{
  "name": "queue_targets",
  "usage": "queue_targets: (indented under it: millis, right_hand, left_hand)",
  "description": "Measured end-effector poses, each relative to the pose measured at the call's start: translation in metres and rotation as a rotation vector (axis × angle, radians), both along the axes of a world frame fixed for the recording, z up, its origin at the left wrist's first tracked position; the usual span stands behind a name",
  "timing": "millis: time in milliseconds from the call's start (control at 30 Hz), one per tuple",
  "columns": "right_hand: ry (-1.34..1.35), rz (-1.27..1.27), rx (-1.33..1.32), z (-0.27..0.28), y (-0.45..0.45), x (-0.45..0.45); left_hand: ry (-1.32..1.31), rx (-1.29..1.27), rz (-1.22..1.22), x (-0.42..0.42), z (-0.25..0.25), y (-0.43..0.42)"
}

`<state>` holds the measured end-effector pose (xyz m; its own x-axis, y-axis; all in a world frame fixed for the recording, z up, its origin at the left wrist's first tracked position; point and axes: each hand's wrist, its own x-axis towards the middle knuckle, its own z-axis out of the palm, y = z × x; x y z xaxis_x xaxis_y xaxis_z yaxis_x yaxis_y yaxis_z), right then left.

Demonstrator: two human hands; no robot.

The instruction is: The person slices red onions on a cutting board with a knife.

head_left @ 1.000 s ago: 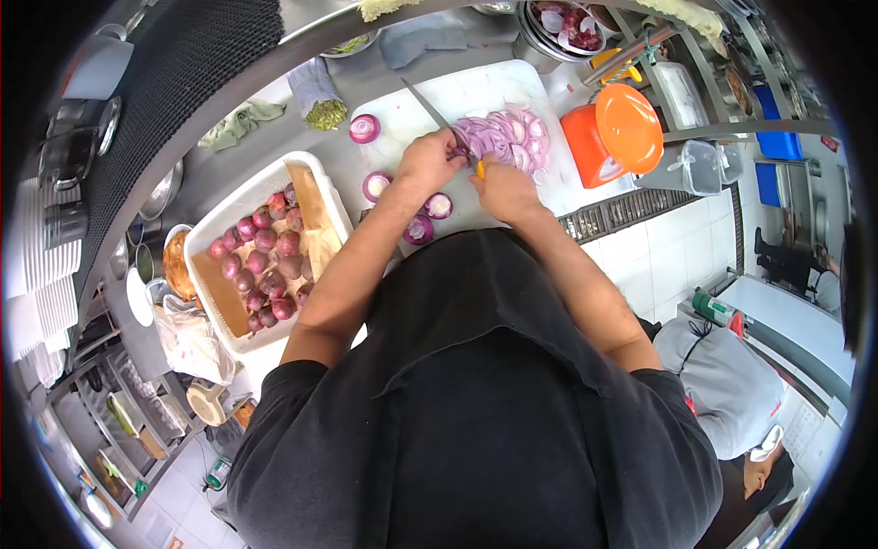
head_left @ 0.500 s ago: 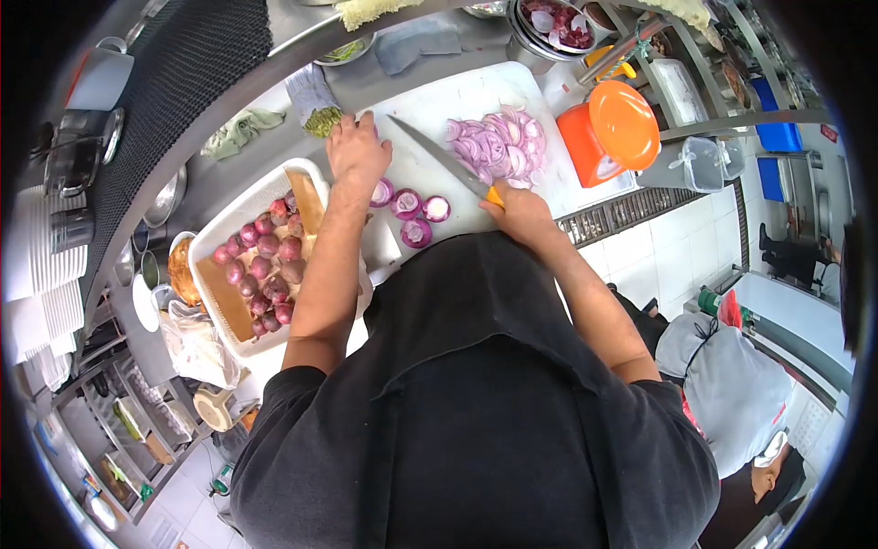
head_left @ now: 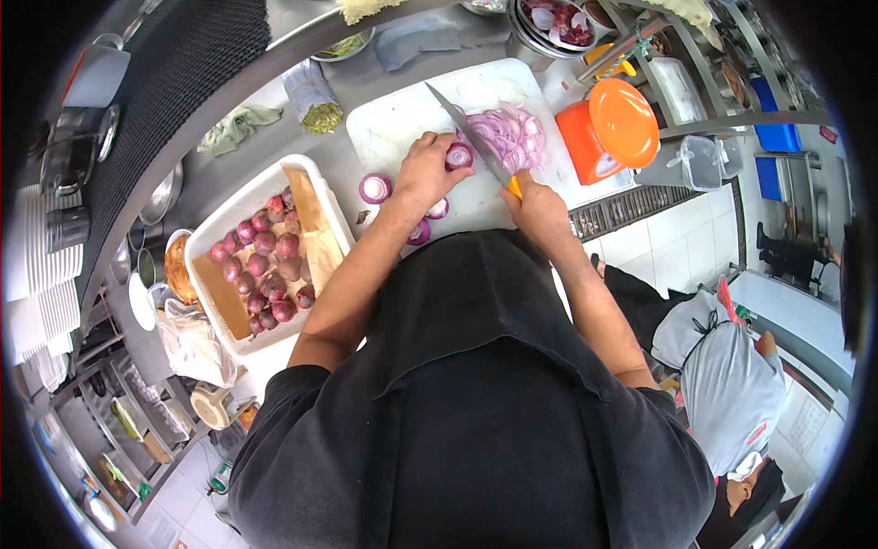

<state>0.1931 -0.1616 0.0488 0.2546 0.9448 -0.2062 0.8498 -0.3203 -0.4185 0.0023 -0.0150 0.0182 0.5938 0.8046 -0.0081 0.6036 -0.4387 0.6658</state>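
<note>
My left hand (head_left: 426, 174) holds a peeled onion half (head_left: 459, 156) down on the white cutting board (head_left: 389, 114). The yellow handle of a long knife is in my right hand (head_left: 540, 212). The knife blade (head_left: 472, 133) points up and left, between the held onion and a pile of sliced purple onion (head_left: 512, 133). Another onion half (head_left: 374, 188) lies at the board's left edge. Two more, one a purple onion piece (head_left: 419, 232), lie near my left wrist and are partly covered by it.
A white basket of whole red onions (head_left: 340, 215) stands left of the board. An orange scale (head_left: 578, 137) stands to its right. Metal bowls (head_left: 533, 50) are at the back. A person in a grey apron (head_left: 732, 375) is at the lower right.
My left hand has moved right from the board's upper left corner, and an onion half is now under its fingers. The knife has swung more upright. The person at the right has shifted position.
</note>
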Motion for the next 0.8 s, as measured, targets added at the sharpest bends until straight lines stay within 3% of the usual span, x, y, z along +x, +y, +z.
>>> queue_targets:
  millis: [200,567,800]
  right_hand:
    - [-0.027,0.067,-0.009,0.037,0.006,-0.016]
    - [-0.131,0.162,-0.175,0.058,0.008,-0.028]
    - [-0.094,0.164,-0.246,0.029,0.029,-0.036]
  left_hand:
    - [0.073,0.01,-0.019,-0.007,0.013,-0.001]
    - [-0.034,-0.045,0.085,-0.007,-0.001,-0.006]
    - [-0.091,-0.036,0.108,-0.005,-0.012,-0.007]
